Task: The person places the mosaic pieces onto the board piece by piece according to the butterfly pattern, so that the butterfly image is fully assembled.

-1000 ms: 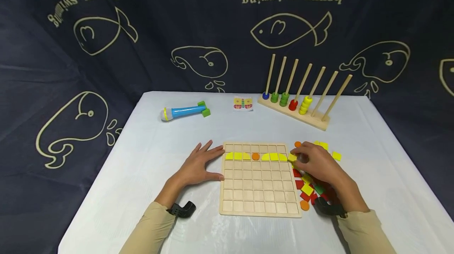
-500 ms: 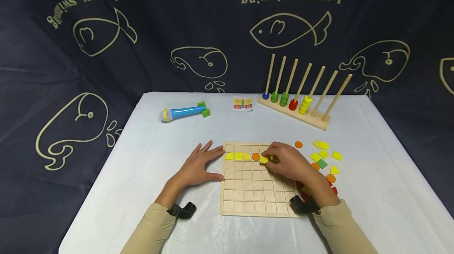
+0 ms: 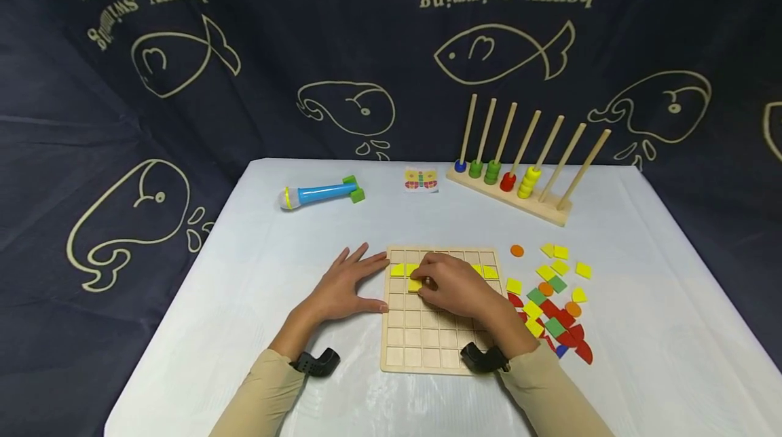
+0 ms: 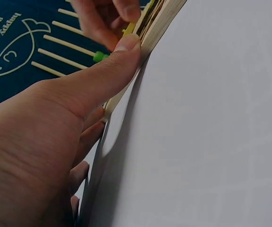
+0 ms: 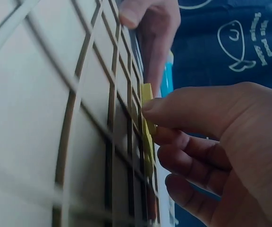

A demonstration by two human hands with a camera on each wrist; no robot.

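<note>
Yellow tile [image 3: 415, 286], pinched between thumb and fingers of the right hand [image 3: 455, 284], at the left part of the wooden grid board [image 3: 412, 337], just nearer than its row of yellow pieces [image 3: 397, 270]; cannot tell whether touching the board. At the left edge, fingers spread wide and thumb against the rim: left hand [image 3: 345, 291]. Just past the right edge, loose coloured pieces [image 3: 550, 308]. Beyond the far edge, a stretch of white tabletop [image 3: 458, 223], then the abacus [image 3: 507, 197] with blue, green, red and yellow rings [image 3: 528, 182].
</note>
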